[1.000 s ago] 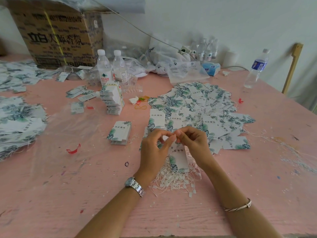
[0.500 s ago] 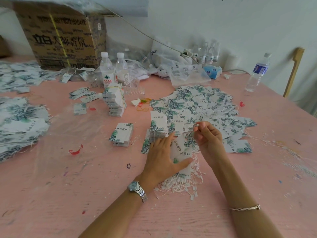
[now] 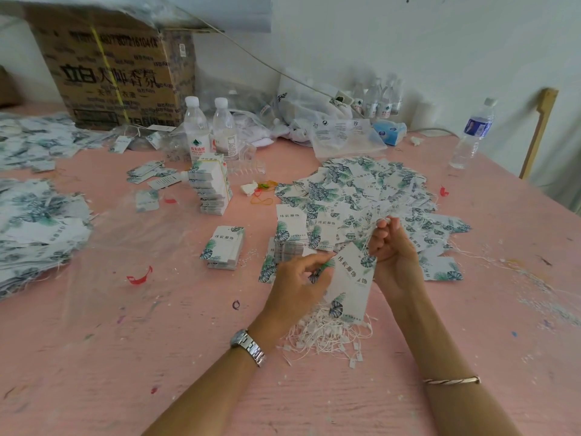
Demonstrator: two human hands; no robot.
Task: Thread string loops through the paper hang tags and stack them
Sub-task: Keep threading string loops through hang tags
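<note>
A single wide-angle camera, worn on the person's head, looks forward and down across a pink table (image 3: 94, 372). It sits close over the table's near side: both forearms enter from the bottom of the view, and the left hand (image 3: 295, 287) and right hand (image 3: 393, 259) appear just right of centre. The view faces the table's far side, where a cardboard box (image 3: 116, 73) stands at the far left before a white wall (image 3: 408, 42). A water bottle (image 3: 473, 133) marks the table's far right corner.
</note>
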